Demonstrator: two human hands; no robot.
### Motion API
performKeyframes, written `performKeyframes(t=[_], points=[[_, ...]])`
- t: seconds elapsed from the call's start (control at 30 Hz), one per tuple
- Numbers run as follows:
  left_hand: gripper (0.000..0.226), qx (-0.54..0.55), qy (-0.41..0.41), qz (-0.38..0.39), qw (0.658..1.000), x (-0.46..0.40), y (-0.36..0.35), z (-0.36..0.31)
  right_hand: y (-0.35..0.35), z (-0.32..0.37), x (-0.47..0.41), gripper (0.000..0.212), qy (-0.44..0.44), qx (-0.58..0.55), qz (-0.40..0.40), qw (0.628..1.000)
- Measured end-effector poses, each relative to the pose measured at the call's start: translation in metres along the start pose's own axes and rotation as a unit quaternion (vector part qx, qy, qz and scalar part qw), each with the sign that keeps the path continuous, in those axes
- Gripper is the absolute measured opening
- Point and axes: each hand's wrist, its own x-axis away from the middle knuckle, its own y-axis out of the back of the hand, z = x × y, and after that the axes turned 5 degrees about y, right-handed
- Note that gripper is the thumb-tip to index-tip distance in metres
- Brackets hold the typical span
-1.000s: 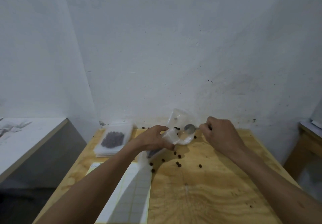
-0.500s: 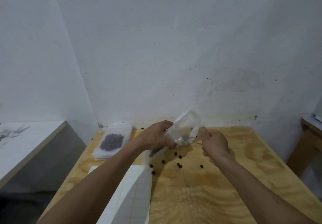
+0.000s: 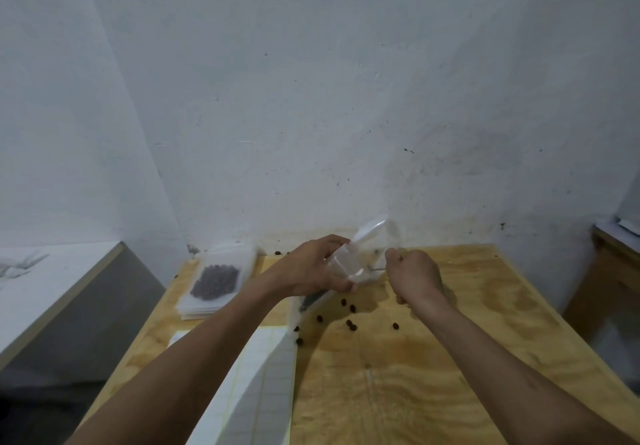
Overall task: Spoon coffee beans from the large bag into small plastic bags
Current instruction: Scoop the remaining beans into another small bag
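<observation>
Head view: near the table's far edge, the left hand grips a small bag. The right hand pinches the spoon inside it. One filled bag waits far left; spilled beans remain.

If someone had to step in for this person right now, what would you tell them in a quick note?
Left hand grips a small clear plastic bag, held open above the wooden table.
Right hand pinches the spoon handle; the bowl seems to be inside the bag, too blurred to tell if it carries beans.
Done: at least one filled bag lies on a stack at the table's far left.
Loose beans are scattered under the hands.
Left: finish filling this bag, set it on the stack, gather the spilled beans.
</observation>
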Motion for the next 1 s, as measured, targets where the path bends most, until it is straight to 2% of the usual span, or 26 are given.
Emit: performKeyframes(t=[0.07, 0.27, 0.5, 0.67, 0.9, 1.0], points=[[0.071, -0.008, -0.012, 0.007, 1.000, 0.000, -0.001, -0.002, -0.005, -0.003, 0.003, 0.045, -0.018, -0.028, 0.004, 0.999], [0.070, -0.005, 0.006, 0.000, 1.000, 0.003, 0.008, 0.005, -0.012, -0.021, 0.014, 0.058, -0.042, -0.067, -0.004, 0.997], [0.067, 0.022, 0.052, -0.014, 0.998, 0.006, 0.011, 0.018, -0.008, -0.026, 0.012, 0.054, -0.032, -0.072, 0.011, 0.997], [0.076, 0.043, 0.068, -0.007, 0.997, 0.007, 0.009, 0.019, -0.005, -0.028, 0.015, 0.042, -0.018, -0.098, 0.019, 0.995], [0.050, 0.068, 0.071, -0.021, 0.995, 0.004, 0.008, 0.014, 0.011, -0.022, 0.022, 0.041, 0.025, -0.119, 0.015, 0.993], [0.065, 0.079, 0.086, -0.027, 0.993, 0.005, 0.010, 0.016, 0.021, -0.018, 0.021, 0.044, 0.044, -0.129, 0.002, 0.991]])
